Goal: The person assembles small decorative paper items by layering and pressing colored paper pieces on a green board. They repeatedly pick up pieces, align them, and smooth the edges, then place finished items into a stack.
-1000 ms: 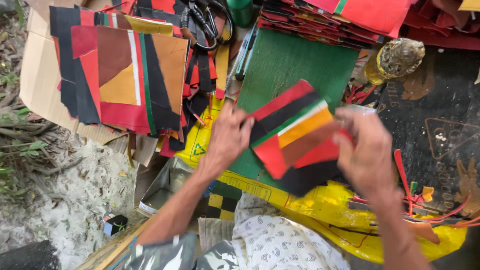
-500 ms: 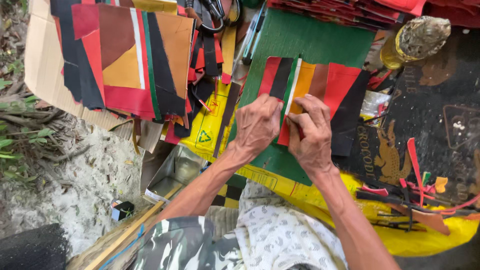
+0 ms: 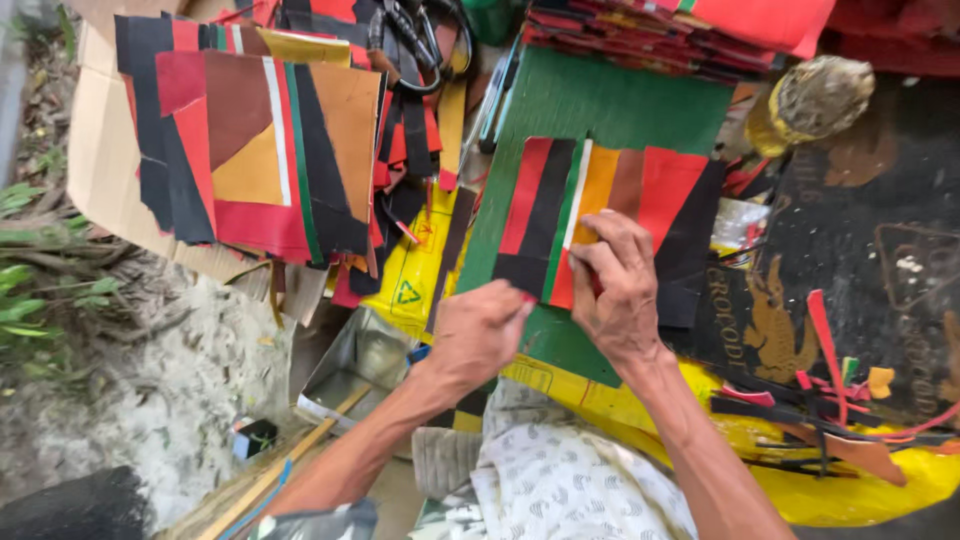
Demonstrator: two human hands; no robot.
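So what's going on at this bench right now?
A person is working on a striped patchwork panel of red, black, green, white, orange and brown strips, laid flat on a green cutting mat. The right hand presses down on the panel's lower middle, while the left hand is closed at its lower left edge; what that hand holds cannot be made out. A pile of similar patchwork pieces lies to the left, with scissors above it.

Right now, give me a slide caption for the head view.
Both hands, left and right, press a striped red, black and orange patchwork panel flat on a green cutting board.
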